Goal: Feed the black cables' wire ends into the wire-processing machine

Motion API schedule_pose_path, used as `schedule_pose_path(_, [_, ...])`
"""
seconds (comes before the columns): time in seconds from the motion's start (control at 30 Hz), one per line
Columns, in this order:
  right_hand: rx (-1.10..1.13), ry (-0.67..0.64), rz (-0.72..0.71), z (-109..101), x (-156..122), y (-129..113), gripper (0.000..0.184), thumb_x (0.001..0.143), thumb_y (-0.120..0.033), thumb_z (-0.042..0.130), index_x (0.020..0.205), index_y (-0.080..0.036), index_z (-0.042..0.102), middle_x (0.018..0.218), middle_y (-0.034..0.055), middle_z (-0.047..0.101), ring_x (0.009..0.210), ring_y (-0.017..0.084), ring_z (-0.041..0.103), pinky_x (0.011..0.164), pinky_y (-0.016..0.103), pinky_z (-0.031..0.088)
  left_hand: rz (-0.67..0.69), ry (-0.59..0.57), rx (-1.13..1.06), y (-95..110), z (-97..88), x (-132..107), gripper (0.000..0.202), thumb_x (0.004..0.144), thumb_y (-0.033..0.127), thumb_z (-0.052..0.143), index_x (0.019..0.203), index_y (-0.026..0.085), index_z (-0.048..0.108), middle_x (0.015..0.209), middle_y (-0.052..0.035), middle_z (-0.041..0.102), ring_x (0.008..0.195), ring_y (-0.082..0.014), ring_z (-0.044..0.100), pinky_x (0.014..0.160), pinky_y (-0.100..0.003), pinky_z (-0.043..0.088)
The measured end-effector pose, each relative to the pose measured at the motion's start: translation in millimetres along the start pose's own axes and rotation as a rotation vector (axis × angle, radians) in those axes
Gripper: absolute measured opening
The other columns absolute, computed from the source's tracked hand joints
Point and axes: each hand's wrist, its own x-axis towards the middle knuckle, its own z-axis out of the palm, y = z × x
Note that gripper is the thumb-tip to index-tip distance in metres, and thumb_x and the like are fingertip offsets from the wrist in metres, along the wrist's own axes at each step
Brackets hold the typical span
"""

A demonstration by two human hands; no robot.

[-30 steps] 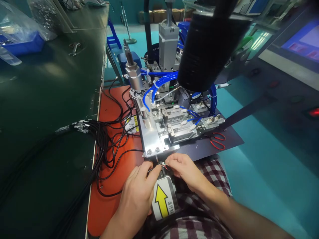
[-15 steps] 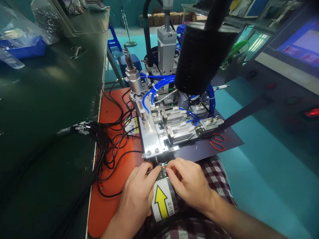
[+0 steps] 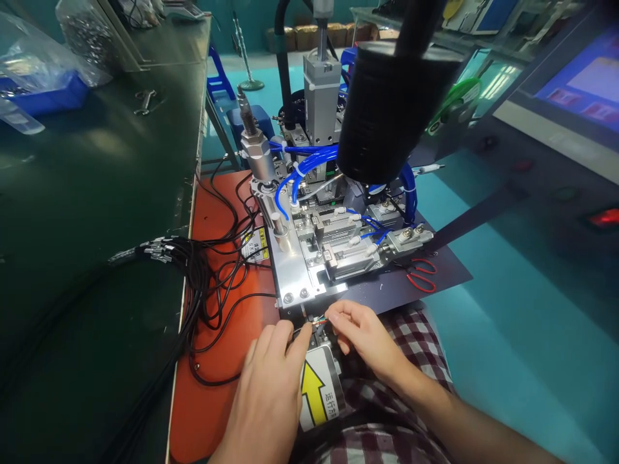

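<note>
Thin coloured wires (image 3: 320,321) stretch between my two hands at the front of a metal machine (image 3: 296,274). My right hand (image 3: 362,335) pinches their free ends between thumb and forefinger. To the left, my left hand (image 3: 273,377) is closed, with its thumb and forefinger at the dark cable (image 3: 297,330) that the wires come out of; the palm hides part of the grip. Both hands are over a small black fixture (image 3: 316,338). Below it is a white label with a yellow arrow (image 3: 313,393), partly covered by my left hand.
A bundle of black cables (image 3: 196,277) with bare metallic ends hangs over the left table's edge (image 3: 187,258). Red-handled scissors (image 3: 422,276) lie on the machine's dark base plate. A black cylinder (image 3: 394,116) hangs above the machine. Wrenches (image 3: 145,102) and a blue tray (image 3: 53,95) are on the table.
My right hand has shifted slightly right and its fingers have drawn together on the wires, showing more of them. My left hand's fingers have settled flatter over the fixture.
</note>
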Motion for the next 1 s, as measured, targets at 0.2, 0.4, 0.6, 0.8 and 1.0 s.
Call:
schedule_pose_path(0.2, [0.005, 0.049, -0.003, 11, 1, -4, 0.032, 0.077, -0.049, 0.061, 0.070, -0.019, 0.051, 0.062, -0.0050, 0.050, 0.044, 0.009, 0.045, 0.044, 0.023, 0.033, -0.005, 0.109, -0.128, 0, 2.7, 3, 0.036, 0.084, 0.004, 0.038, 0.108, 0.015, 0.062, 0.090, -0.0075, 0.060, 0.079, -0.0204, 0.056, 0.065, -0.030, 0.051])
schedule_pose_path(0.4, [0.177, -0.005, 0.089, 17, 4, -2, 0.034, 0.075, -0.049, 0.063, 0.066, -0.019, 0.049, 0.050, -0.0074, 0.045, 0.043, 0.008, 0.037, 0.046, 0.023, 0.029, 0.011, 0.105, -0.114, -3, 8.4, 3, 0.037, 0.084, 0.005, 0.040, 0.112, 0.017, 0.061, 0.087, -0.0062, 0.059, 0.076, -0.0197, 0.055, 0.061, -0.029, 0.048])
schedule_pose_path(0.6, [0.232, 0.037, 0.051, 21, 2, 4, 0.037, 0.075, -0.052, 0.063, 0.067, -0.019, 0.047, 0.057, -0.0078, 0.041, 0.047, 0.008, 0.032, 0.048, 0.023, 0.026, 0.019, 0.063, 0.047, 2, 15.9, 4, 0.036, 0.081, 0.005, 0.044, 0.110, 0.017, 0.061, 0.086, -0.0061, 0.059, 0.072, -0.0206, 0.053, 0.062, -0.031, 0.047])
schedule_pose_path(0.8, [0.257, 0.013, 0.023, 25, 5, 8, 0.041, 0.073, -0.056, 0.062, 0.066, -0.019, 0.046, 0.056, -0.0076, 0.041, 0.047, 0.007, 0.030, 0.047, 0.023, 0.022, -0.005, 0.067, 0.047, 9, 14.3, 10, 0.034, 0.081, 0.004, 0.041, 0.105, 0.015, 0.062, 0.083, -0.0073, 0.059, 0.072, -0.0219, 0.055, 0.061, -0.033, 0.048])
schedule_pose_path(1.0, [0.271, 0.001, -0.015, 23, 8, 18, 0.041, 0.074, -0.055, 0.063, 0.066, -0.019, 0.046, 0.056, -0.0078, 0.040, 0.048, 0.008, 0.027, 0.049, 0.023, 0.022, -0.038, 0.168, 0.008, 6, 5.9, 0, 0.035, 0.087, 0.009, 0.035, 0.107, 0.020, 0.062, 0.082, -0.0056, 0.058, 0.073, -0.0193, 0.057, 0.062, -0.029, 0.051])
